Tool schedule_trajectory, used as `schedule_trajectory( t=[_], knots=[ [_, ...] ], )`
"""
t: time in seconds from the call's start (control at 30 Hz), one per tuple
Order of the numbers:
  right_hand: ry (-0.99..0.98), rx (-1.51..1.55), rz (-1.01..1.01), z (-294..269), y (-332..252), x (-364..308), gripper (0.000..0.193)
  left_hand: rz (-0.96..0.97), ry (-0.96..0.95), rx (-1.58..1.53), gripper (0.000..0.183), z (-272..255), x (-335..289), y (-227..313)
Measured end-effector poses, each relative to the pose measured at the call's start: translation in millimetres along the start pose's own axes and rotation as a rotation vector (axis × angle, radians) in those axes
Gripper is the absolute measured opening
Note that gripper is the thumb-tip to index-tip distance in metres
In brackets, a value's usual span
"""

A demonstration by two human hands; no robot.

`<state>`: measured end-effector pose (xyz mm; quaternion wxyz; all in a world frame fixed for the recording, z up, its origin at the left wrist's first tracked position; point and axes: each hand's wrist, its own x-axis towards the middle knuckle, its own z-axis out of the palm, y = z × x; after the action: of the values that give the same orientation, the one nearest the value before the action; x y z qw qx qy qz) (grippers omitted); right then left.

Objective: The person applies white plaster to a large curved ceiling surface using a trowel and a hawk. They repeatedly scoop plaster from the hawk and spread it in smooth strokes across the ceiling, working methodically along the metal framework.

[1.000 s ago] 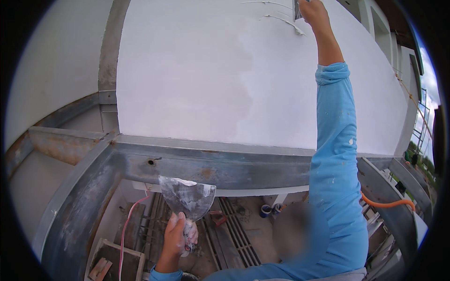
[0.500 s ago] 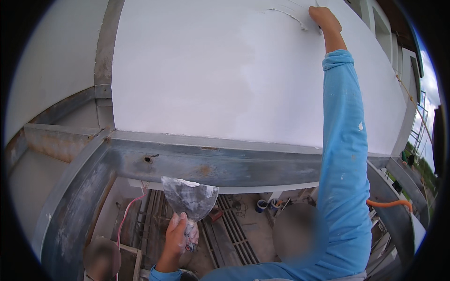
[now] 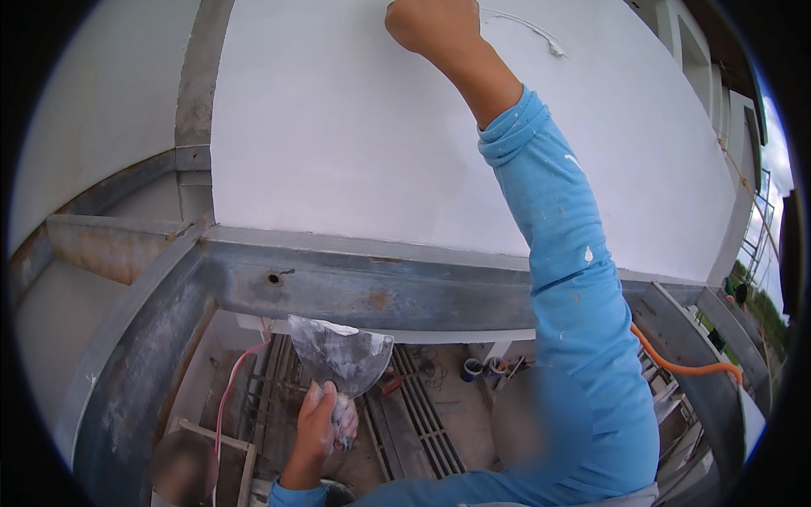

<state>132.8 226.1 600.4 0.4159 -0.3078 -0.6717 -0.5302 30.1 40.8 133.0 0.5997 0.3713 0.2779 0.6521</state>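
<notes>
The left hand point(image 3: 317, 422) is wrapped around the smeared grip of a wide, grey metal putty knife with a fan-shaped blade point(image 3: 342, 363), held at the near side of the scene, left of the middle. The right hand point(image 3: 435, 21), well apart from the left, is held high and far against a smooth white wall panel point(image 3: 355, 144); it is curled, but its fingers are turned out of sight and cut by the view, so whether anything is gripped there cannot be told. From the right hand, the putty knife lies near and somewhat to the left, so it is within the left hand's reach alone. Its long axis is run from the near grip to the far blade, almost straight away, and its broad edge is pointed far, toward the panel, with the right corner set slightly nearer than the left. A streak of soft white paste point(image 3: 338, 328) is carried along that edge. On the panel, a thin curved ridge of white paste point(image 3: 536, 35) is seen just right of the right wrist, its long axis slanted from far left to near right, where it is thickest. Between blade and panel a grey steel beam point(image 3: 439, 291) is stretched from left to right; whether it is touched by the blade cannot be told. Farther right, an orange hose point(image 3: 688, 369) is looped beside the blue, paste-spotted sleeve point(image 3: 583, 287).
</notes>
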Motion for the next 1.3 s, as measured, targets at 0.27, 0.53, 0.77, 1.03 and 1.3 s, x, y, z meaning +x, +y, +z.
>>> schedule_trajectory(
  t=[0.27,0.53,0.77,1.03,1.3],
  knots=[
    [0.028,0.429,0.862,-69.2,235.6,-83.5,0.048,-0.051,-0.041,-0.013,0.033,-8.1,5.3,-2.5],
    [-0.005,0.338,0.963,-40.2,290.6,-86.6,0.045,-0.122,-0.108,0.000,0.028,-15.5,17.0,-2.1],
    [-0.294,-0.110,0.920,-37.1,215.6,-47.6,0.040,-0.126,-0.049,-0.040,0.028,-25.6,13.0,-11.9],
    [0.107,-0.205,0.505,5.6,63.4,-28.4,0.040,-0.118,-0.032,-0.014,0.028,-28.7,10.7,-9.6],
    [0.141,-0.134,0.055,59.8,-31.9,-58.5,0.034,-0.087,-0.067,-0.024,0.028,-21.9,6.9,-20.8]
  ],
)
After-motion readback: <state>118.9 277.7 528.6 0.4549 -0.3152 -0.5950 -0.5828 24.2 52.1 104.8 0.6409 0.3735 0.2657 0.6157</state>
